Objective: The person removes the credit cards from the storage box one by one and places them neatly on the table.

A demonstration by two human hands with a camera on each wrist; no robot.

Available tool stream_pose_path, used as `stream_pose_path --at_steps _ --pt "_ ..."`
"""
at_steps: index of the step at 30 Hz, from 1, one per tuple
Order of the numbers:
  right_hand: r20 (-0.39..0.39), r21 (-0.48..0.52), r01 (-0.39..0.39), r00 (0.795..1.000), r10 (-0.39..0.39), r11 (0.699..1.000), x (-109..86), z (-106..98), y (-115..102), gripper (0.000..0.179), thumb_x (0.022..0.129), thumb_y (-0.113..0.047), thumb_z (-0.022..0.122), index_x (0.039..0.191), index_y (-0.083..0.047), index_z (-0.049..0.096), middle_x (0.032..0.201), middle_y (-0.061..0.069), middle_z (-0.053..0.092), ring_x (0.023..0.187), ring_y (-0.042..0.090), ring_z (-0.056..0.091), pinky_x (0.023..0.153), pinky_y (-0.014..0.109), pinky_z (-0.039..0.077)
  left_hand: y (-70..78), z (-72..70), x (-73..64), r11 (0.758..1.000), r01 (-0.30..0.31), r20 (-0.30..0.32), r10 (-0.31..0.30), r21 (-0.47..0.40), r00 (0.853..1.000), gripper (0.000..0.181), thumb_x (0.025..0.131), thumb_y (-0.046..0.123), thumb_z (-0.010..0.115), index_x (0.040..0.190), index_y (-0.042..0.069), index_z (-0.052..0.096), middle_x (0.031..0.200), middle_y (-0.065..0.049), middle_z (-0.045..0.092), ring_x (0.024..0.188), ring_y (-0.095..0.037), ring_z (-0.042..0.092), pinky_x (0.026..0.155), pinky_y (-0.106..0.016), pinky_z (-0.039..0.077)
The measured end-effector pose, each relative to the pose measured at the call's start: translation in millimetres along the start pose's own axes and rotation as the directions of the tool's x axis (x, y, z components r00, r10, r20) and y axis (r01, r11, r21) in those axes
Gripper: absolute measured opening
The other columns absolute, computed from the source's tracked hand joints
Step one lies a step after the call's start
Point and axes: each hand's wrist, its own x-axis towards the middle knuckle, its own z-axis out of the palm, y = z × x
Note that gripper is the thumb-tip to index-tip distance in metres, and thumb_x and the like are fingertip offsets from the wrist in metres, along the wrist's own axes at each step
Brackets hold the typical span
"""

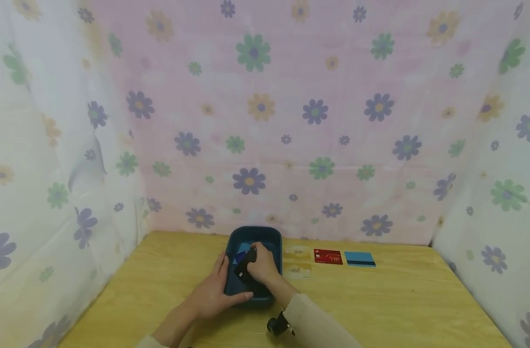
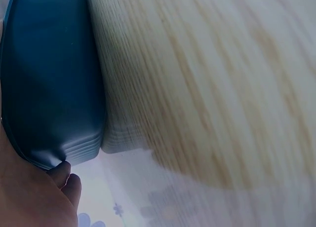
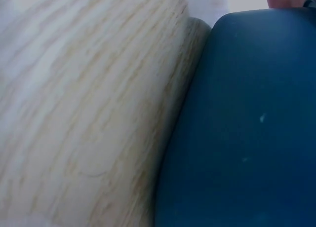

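A dark blue plastic bin (image 1: 254, 232) stands on the table in the head view. My left hand (image 1: 210, 293) grips it at the near left corner, fingers along the left wall and thumb over the near rim. Its fingertips also show at the bin wall (image 2: 54, 89) in the left wrist view. Inside the bin, my right hand (image 1: 263, 265) holds a dark black object (image 1: 244, 270) with a small pale patch at its near end; I cannot tell its kind. Blue cards (image 1: 239, 257) lie beneath it, partly hidden. The bin's outer wall (image 3: 247, 113) fills the right wrist view's right side.
Right of the bin lie two pale gold cards (image 1: 298, 270), a red VIP card (image 1: 327, 256) and a light blue card with a dark stripe (image 1: 360, 259). A black wrist camera (image 1: 278, 325) hangs below my right sleeve. Flowered cloth (image 1: 282, 121) encloses the wooden table (image 1: 391, 299).
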Motion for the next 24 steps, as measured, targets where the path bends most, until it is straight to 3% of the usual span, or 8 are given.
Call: stream_pose_path --at_steps 10,19,24 --pt "-0.04 -0.007 0.075 0.996 -0.075 0.997 -2.3 -14 -9 0.05 0.08 0.008 0.062 0.13 0.005 0.057 0.107 0.019 0.066 0.087 0.027 0.06 0.074 0.041 0.05 2.1 -0.9 2.7 1.0 -0.026 -0.013 0.026 0.018 1.0 0.122 0.085 0.075 0.065 0.163 0.0 0.01 0.172 -0.014 -0.004 0.143 -0.043 0.041 0.106 -0.058 0.044" --pt "-0.031 0.027 0.064 0.998 -0.063 0.998 -12.9 -30 -17 0.047 0.085 0.008 0.065 0.13 -0.001 0.059 0.126 0.024 0.062 0.113 0.04 0.06 0.08 0.047 0.05 1.0 -3.1 0.2 0.999 -0.028 -0.023 0.029 0.031 0.999 0.124 0.083 0.075 0.067 0.163 -0.002 0.012 0.172 -0.017 0.0 0.145 -0.044 0.039 0.109 -0.058 0.042" --pt "-0.002 0.101 0.081 0.997 -0.081 0.992 -22.0 -39 -15 0.047 0.085 0.01 0.064 0.131 0.0 0.057 0.128 0.027 0.058 0.083 0.038 0.068 0.065 0.043 0.057 -0.3 0.5 -2.9 1.0 -0.019 -0.036 0.02 0.023 0.999 0.126 0.081 0.077 0.067 0.163 -0.002 0.012 0.172 -0.017 0.0 0.144 -0.044 0.039 0.108 -0.058 0.043"
